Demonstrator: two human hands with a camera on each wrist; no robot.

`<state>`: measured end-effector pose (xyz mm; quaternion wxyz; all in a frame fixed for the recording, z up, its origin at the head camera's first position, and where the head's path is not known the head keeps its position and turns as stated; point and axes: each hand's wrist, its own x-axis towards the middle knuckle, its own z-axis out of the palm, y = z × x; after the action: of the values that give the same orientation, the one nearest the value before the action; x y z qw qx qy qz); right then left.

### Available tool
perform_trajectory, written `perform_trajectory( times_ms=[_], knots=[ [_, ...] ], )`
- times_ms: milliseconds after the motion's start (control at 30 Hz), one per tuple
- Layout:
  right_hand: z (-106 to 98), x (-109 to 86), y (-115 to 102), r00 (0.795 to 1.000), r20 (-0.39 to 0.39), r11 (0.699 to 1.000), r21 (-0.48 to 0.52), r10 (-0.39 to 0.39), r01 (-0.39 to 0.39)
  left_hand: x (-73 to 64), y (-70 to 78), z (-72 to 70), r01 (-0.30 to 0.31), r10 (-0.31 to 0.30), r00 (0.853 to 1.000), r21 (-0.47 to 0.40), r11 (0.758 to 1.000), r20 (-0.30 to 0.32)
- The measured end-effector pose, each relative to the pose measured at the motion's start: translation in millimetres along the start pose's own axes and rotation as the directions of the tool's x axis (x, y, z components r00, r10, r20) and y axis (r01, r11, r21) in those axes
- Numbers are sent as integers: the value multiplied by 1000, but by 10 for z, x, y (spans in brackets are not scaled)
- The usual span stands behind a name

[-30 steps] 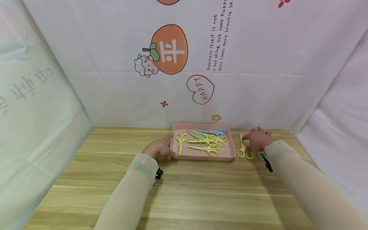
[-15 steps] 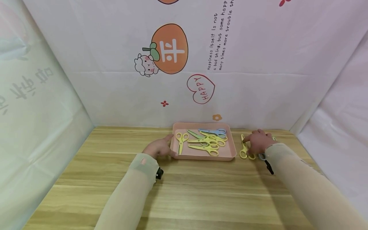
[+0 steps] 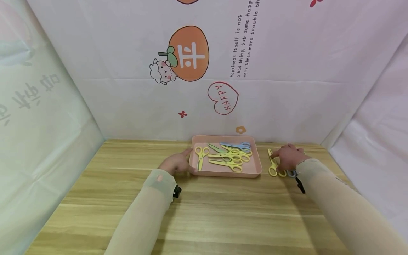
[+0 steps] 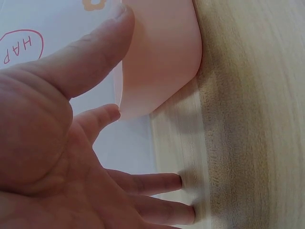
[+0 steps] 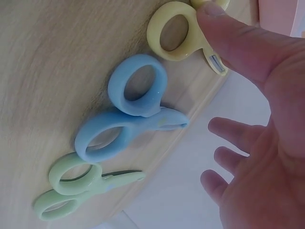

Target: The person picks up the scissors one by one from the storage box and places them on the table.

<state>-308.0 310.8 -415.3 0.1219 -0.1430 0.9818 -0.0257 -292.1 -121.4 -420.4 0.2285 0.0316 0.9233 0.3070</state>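
Yellow scissors (image 3: 273,164) now farther right from tray (image 3: 227,174); right hand (image 3: 289,158) touching them, fingers extended; left hand (image 3: 176,163) spread against tray.

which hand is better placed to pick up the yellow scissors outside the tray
The right hand, most likely: it partly covers those yellow scissors, its thumb and index finger right at them. The left hand is at the opposite end of the tray, so it would have to reach across.
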Motion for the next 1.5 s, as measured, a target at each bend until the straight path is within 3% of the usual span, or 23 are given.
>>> perform_trajectory(
  times_ms=[233,400,500,633,733,867,1000,1133,1167,1300,1400,1467,1500],
  knots=[
    [9,26,48,999,33,999,20,24,-25,-15,40,-15,-7,7,1000,-47,999,3],
    [-79,34,-17,998,-59,1000,7,-9,10,17,38,-8,-9,9,1000,-23,1000,8],
    [-108,81,-162,986,-148,997,-16,-79,78,87,-2,4,1,-1,1000,-12,1000,13],
    [-68,172,-454,952,-180,969,-36,-248,245,181,-52,24,25,-24,1000,-20,999,13],
    [-11,202,-719,929,-135,937,2,-345,349,224,-70,33,41,-41,999,-20,999,10],
    [61,225,-973,912,-45,913,17,-407,408,201,-64,31,28,-28,1000,-4,1000,8],
    [99,248,-1041,888,-73,891,-23,-453,453,103,-15,21,10,-10,1000,-11,1000,9],
    [76,237,-1064,890,-148,900,8,-430,436,-1,56,5,0,1,1000,-45,999,8],
    [64,229,-1075,896,-140,904,16,-421,427,-41,89,-5,5,-5,1000,-50,999,9],
    [68,234,-1090,882,-80,885,2,-464,465,-56,110,-6,11,-11,1000,-49,999,13],
    [71,245,-1095,876,-90,880,-8,-474,476,-51,102,-4,7,-7,1000,-49,999,16],
    [61,250,-1083,899,-132,908,-27,-418,419,-32,85,3,2,-1,1000,-48,999,15],
    [47,254,-1075,922,-160,933,7,-353,359,-25,81,5,-1,1,1000,-45,999,14]
  ],
)
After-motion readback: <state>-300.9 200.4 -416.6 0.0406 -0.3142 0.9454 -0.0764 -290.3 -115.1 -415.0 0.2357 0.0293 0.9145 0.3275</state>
